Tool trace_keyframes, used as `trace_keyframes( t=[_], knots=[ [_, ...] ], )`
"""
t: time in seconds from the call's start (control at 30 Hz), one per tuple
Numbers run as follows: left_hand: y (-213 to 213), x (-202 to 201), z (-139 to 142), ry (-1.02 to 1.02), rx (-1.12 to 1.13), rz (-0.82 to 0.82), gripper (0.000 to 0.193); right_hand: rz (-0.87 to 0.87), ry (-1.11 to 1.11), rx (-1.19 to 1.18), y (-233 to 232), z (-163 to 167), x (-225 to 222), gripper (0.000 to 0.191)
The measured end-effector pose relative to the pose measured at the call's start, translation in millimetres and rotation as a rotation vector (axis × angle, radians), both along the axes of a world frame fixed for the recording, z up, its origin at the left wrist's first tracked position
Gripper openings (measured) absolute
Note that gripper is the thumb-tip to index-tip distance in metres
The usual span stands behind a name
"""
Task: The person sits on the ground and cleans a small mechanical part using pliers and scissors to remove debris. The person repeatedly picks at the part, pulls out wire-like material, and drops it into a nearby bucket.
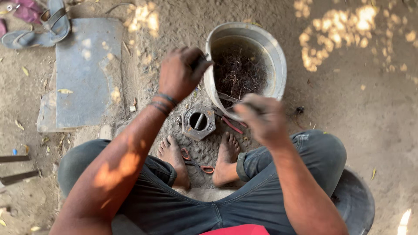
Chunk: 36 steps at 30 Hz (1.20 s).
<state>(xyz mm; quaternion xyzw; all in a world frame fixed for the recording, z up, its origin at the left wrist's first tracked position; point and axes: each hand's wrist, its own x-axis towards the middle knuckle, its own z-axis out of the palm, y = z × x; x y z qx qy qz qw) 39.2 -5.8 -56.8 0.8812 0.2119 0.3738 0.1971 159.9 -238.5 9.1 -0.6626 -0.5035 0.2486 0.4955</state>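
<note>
A dented grey metal basin (278, 56) is sitting tilted on the dirt ground (361, 113) at about one o'clock from the person's bare feet, its mouth leaning toward them, and it is holding a dark tangle of thin wire strands (238, 72) piled against its far wall. The left hand (179, 73) is hovering at the basin's nine o'clock edge, its fingers (197, 61) curling together around a small dark object whose kind I cannot tell; the knuckles are just beside the rim, and touching cannot be confirmed. The right hand (260, 116) is blurring at the basin's six o'clock lip, its fingers (246, 106) pinching shut on a thin dark strand or rod that is running toward the wire pile. Between the hands and the feet, at roughly six o'clock from the basin, a hexagonal metal block (198, 122) with a round hole is lying on the ground, with a short pin standing inside the hole. A red-handled tool (231, 125) is lying just at the block's three o'clock, and orange-handled scissors (198, 164) are resting between the feet. A flat grey slab (85, 74) is lying at nine o'clock from the left hand, with a grey sandal (37, 32) at its eleven o'clock corner. A dark round pan (355, 202) is sitting behind the right knee.
</note>
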Motion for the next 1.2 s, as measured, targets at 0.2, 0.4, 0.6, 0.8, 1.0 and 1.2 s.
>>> trace_keyframes(
  t=[0.2,0.4,0.6,0.8,1.0,1.2],
  knots=[
    [24,-6,-5,-0.436,-0.937,-0.109,0.027,-0.008,-0.111,-0.053,2,-2,-12,0.051],
    [25,-11,15,-0.658,-0.925,-0.062,0.030,0.030,-0.353,0.119,10,9,-29,0.037],
    [20,-16,28,-0.449,-0.442,0.090,0.031,-0.028,-0.345,0.115,9,10,-27,0.042],
    [28,-22,19,-0.347,-0.266,0.054,0.038,0.005,-0.321,0.191,4,0,-25,0.041],
    [29,-21,14,-0.512,-0.905,-0.195,0.040,0.033,-0.357,0.177,7,4,-31,0.039],
    [22,-27,24,-0.629,-1.298,-0.299,0.041,0.083,-0.429,0.155,4,-3,-29,0.036]
  ],
)
